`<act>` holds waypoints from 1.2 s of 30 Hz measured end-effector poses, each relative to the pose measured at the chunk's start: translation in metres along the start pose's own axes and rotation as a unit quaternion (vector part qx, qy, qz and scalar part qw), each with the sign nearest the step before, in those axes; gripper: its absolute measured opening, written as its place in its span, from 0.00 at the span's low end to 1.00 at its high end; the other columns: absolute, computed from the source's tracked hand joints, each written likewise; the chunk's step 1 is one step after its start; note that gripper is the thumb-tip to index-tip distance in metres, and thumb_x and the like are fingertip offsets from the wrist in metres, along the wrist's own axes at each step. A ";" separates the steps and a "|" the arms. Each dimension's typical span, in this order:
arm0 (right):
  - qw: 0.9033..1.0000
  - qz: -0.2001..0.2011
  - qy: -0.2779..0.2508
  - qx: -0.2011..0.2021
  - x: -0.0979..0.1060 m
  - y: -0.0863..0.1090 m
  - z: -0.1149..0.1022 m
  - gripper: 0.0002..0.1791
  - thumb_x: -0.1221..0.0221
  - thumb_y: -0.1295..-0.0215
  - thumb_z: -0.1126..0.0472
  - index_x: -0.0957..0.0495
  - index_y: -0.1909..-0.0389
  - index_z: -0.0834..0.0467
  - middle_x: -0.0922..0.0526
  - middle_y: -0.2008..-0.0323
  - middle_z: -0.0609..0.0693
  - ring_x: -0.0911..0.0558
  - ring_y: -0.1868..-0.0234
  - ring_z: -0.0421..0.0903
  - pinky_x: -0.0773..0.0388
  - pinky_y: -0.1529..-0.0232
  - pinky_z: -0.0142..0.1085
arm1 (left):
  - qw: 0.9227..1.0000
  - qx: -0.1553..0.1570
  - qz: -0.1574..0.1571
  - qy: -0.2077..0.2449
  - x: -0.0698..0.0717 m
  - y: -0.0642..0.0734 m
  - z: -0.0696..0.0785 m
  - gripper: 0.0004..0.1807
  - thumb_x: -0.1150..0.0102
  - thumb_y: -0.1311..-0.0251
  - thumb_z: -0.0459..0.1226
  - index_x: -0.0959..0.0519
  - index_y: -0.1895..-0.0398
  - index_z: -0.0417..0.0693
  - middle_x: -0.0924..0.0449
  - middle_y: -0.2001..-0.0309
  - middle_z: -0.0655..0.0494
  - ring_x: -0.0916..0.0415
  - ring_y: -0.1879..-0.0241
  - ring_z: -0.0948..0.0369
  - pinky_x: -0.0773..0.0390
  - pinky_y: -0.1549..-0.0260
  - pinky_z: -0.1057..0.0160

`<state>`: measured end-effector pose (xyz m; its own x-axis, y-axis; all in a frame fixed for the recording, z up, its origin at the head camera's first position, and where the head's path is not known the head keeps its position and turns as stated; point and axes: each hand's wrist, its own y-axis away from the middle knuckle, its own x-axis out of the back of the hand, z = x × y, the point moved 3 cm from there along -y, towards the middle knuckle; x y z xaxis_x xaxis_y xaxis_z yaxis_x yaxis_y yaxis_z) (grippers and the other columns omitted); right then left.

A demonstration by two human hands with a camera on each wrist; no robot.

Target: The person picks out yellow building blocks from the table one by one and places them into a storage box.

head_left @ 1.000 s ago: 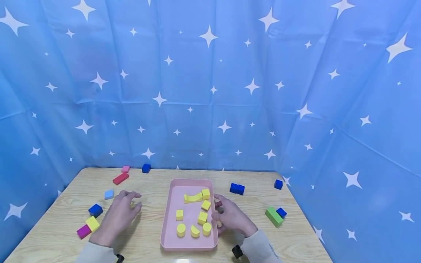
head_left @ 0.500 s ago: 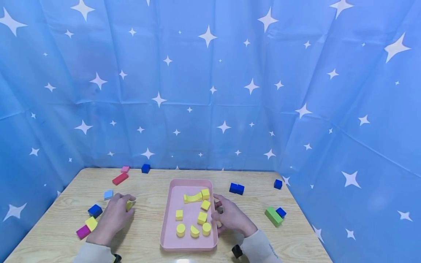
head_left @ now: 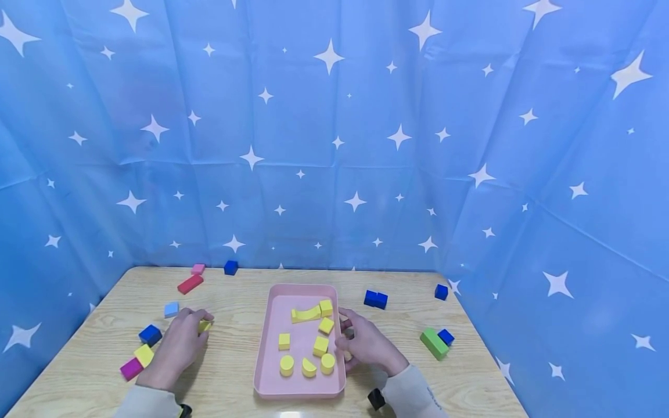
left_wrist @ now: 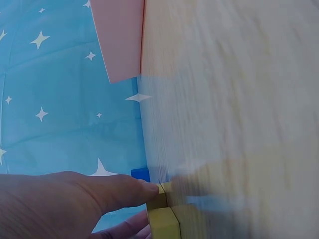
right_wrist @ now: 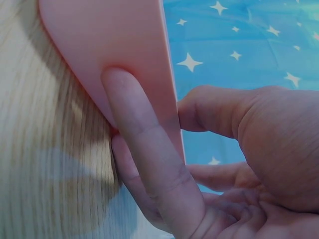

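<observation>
My left hand (head_left: pixel 180 343) is low over the left side of the table, its thumb and fingers around a yellow block (head_left: pixel 204 326). In the left wrist view the thumb tip presses on one yellow block (left_wrist: pixel 157 200), and another yellow block face (left_wrist: pixel 165 223) shows just beside it; the other fingers are partly hidden behind. At the right side of the pink tray (head_left: pixel 263 348), my right hand (head_left: pixel 370 343) grips the wall, thumb at the rim and fingers along the outside. Inside the tray lie several yellow blocks, among them an arch (head_left: pixel 305 314) and a half-round (head_left: pixel 309 367).
Left of my left hand are a dark blue block (head_left: pixel 150 334), a yellow block (head_left: pixel 143 355), a magenta block (head_left: pixel 131 368) and a light blue one (head_left: pixel 171 309). A red block (head_left: pixel 190 284) lies farther back. Blue blocks (head_left: pixel 376 299) and a green block (head_left: pixel 434 343) sit on the right.
My left hand has moved a little left, and its thumb and fingers have drawn together around the yellow block. The right hand and the tray stay in place.
</observation>
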<state>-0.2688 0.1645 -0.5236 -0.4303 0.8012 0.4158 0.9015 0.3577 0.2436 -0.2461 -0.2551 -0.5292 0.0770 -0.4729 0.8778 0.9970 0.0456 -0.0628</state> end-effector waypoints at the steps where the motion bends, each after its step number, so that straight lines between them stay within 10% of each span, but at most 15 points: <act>1: 1.000 0.000 -0.001 0.000 0.000 0.000 0.000 0.46 0.34 0.17 0.67 0.43 0.05 0.56 0.19 0.32 0.64 0.08 0.53 0.50 0.02 0.67 0.49 | 1.000 0.001 0.000 0.001 0.000 0.000 0.000 0.16 0.26 0.28 0.26 0.11 0.40 0.34 0.16 0.40 0.25 0.15 0.45 0.38 0.09 0.39 0.28; 36: 1.000 -0.002 0.008 0.005 0.000 0.001 -0.001 0.45 0.35 0.17 0.67 0.42 0.05 0.56 0.18 0.33 0.64 0.07 0.54 0.50 0.02 0.67 0.47 | 0.999 -0.018 0.015 0.027 -0.003 0.003 0.026 0.18 0.26 0.27 0.28 0.11 0.36 0.36 0.14 0.39 0.31 0.12 0.44 0.41 0.08 0.38 0.31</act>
<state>-0.2676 0.1643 -0.5222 -0.4343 0.7921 0.4290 0.9003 0.3659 0.2358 -0.2435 -0.2308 -0.5197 0.1056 -0.5192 0.8481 0.9939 0.0293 -0.1059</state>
